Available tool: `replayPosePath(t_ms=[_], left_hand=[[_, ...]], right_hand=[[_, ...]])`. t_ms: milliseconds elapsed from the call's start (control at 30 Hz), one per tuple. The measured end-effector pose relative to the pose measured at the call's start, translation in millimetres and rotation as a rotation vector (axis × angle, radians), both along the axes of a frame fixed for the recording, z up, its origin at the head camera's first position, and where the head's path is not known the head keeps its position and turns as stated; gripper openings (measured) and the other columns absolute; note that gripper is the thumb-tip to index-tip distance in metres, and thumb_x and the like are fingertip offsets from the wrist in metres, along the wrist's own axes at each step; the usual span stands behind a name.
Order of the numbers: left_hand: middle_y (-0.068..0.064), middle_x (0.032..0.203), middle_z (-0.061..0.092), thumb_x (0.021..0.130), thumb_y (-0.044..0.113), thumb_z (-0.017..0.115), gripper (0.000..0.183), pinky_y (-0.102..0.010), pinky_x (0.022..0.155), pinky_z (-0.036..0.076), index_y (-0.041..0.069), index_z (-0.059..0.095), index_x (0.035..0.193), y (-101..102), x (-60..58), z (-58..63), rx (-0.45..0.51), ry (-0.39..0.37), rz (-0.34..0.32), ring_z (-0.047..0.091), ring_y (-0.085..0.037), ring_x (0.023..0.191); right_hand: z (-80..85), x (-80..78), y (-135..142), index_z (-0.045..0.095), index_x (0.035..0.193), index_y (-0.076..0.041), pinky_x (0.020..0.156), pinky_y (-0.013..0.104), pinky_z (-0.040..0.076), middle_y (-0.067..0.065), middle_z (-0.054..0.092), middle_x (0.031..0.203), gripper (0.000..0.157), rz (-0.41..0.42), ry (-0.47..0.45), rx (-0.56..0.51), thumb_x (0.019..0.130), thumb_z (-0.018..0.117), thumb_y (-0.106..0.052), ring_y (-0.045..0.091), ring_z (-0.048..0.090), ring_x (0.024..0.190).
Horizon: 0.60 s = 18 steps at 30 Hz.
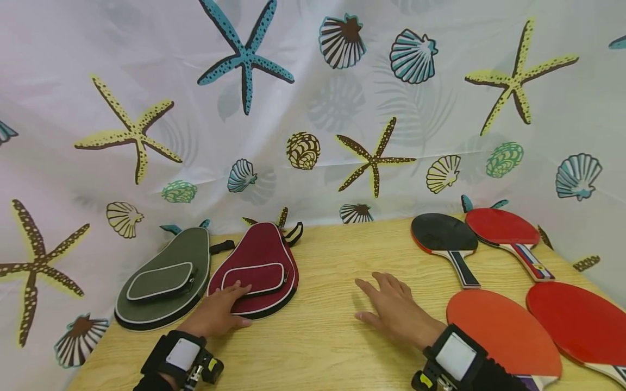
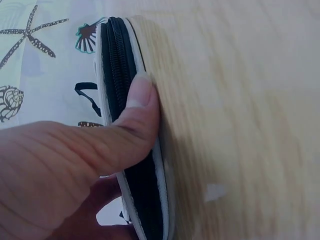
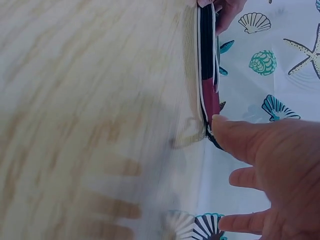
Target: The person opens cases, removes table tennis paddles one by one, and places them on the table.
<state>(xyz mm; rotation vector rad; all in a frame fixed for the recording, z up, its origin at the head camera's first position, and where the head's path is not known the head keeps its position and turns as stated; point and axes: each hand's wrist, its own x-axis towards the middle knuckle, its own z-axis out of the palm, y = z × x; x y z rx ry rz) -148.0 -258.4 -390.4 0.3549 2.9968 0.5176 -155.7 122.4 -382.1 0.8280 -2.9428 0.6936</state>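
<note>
In the head view, a maroon table tennis paddle case (image 1: pixel 260 248) with white piping and a front pocket lies on the table. My left hand (image 1: pixel 218 311) grips its near edge, the fingers over the pocket side. Close up in the left wrist view, the thumb (image 2: pixel 140 92) presses the black zippered side (image 2: pixel 119 65). Just left of it lies an olive green paddle case (image 1: pixel 171 255). My right hand (image 1: pixel 394 308) is over the middle of the table with fingers spread, holding nothing; its shadow falls on the wood in the right wrist view.
On the right lie a black paddle (image 1: pixel 442 231), a red paddle (image 1: pixel 501 225), an orange-red paddle (image 1: pixel 504 331) and another red paddle (image 1: pixel 582 320). Behind the wooden table (image 1: pixel 337 260) hangs a white cloth (image 1: pixel 303 103) printed with starfish and shells.
</note>
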Motion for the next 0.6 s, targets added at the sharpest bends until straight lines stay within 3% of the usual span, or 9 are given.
replayPosePath(t_ms=[367, 467, 600], left_hand=[[-0.034, 0.151, 0.038, 0.083, 0.031, 0.082, 0.075, -0.073, 0.106, 0.028, 0.003, 0.051, 0.146, -9.3, 1.1, -2.0, -0.02, -0.027, 0.026, 0.032, -0.07, 0.129], [-0.037, 0.154, 0.031, 0.083, 0.034, 0.083, 0.084, -0.072, 0.108, 0.025, 0.002, 0.045, 0.15, -8.3, 6.8, -1.6, -0.001, -0.041, 0.054, 0.026, -0.069, 0.133], [-0.034, 0.16, 0.018, 0.084, 0.045, 0.08, 0.099, -0.073, 0.109, 0.022, 0.004, 0.029, 0.158, 0.3, 19.0, 8.9, 0.09, -0.006, 0.127, 0.011, -0.062, 0.144]], right_hand=[[7.9, 2.6, 14.5, 0.052, 0.145, -0.008, 0.105, 0.073, 0.027, 0.03, 0.044, 0.146, 0.064, -0.032, 0.017, 0.041, 0.091, 0.075, -0.034, 0.049, 0.038, 0.137], [9.2, 3.4, 20.9, 0.052, 0.145, -0.007, 0.103, 0.073, 0.029, 0.03, 0.044, 0.145, 0.066, -0.037, 0.037, 0.053, 0.09, 0.076, -0.034, 0.05, 0.038, 0.136], [12.2, 2.9, 32.0, 0.05, 0.147, -0.007, 0.1, 0.074, 0.031, 0.031, 0.044, 0.145, 0.069, -0.036, 0.088, 0.04, 0.089, 0.077, -0.035, 0.052, 0.039, 0.134]])
